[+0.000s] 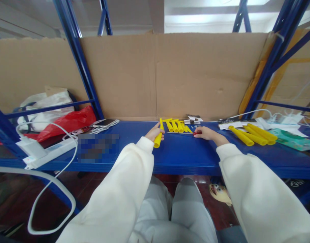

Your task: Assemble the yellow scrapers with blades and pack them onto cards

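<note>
My left hand (153,132) is closed around a yellow tapered tube (158,140), its wide hollow end pointing down toward me. To its right, several similar yellow pieces (175,126) lie in a row near the back of the blue shelf. My right hand (205,133) rests low over the shelf beyond that row, fingers pinched at a small red object (196,133) too small to name. Just behind the right hand is a small stack of black-and-white cards or packets (193,119).
More yellow tubes (257,135) lie on the right by a green packet (292,139) and white cables. At left are a phone (106,123), a white power strip (52,153) and a red bag (68,123). Cardboard (195,74) stands behind the blue shelf (185,155).
</note>
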`<state>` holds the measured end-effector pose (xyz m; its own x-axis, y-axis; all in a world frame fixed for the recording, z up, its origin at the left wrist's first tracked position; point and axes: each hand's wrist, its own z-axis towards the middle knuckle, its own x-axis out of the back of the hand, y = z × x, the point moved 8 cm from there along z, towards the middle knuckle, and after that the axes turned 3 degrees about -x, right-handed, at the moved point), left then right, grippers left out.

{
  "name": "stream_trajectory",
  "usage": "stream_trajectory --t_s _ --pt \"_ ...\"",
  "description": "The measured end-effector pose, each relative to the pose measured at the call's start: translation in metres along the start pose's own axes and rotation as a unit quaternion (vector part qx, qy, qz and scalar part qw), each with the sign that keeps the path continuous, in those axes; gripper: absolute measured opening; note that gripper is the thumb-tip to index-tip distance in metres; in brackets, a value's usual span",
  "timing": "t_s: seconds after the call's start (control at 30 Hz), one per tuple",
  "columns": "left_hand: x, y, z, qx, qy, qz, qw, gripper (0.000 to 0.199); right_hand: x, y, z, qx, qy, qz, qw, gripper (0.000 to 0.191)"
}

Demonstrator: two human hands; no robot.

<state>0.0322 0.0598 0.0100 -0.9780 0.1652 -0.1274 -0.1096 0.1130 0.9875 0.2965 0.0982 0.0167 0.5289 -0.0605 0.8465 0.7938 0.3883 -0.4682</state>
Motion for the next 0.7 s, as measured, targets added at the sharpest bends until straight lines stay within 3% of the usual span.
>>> stream_trajectory --t_s 0.3,0.7 --pt "-0.005 0.002 -0.008 0.01 0.006 0.032 0.999 0.094 0.013 -0.015 0.0 0.03 0.096 0.068 0.993 0.023" --pt "-0.008 0.005 -0.012 0.004 0.002 0.048 0.999 0.087 0.016 -0.013 0.0 0.063 0.116 0.048 0.99 0.02"
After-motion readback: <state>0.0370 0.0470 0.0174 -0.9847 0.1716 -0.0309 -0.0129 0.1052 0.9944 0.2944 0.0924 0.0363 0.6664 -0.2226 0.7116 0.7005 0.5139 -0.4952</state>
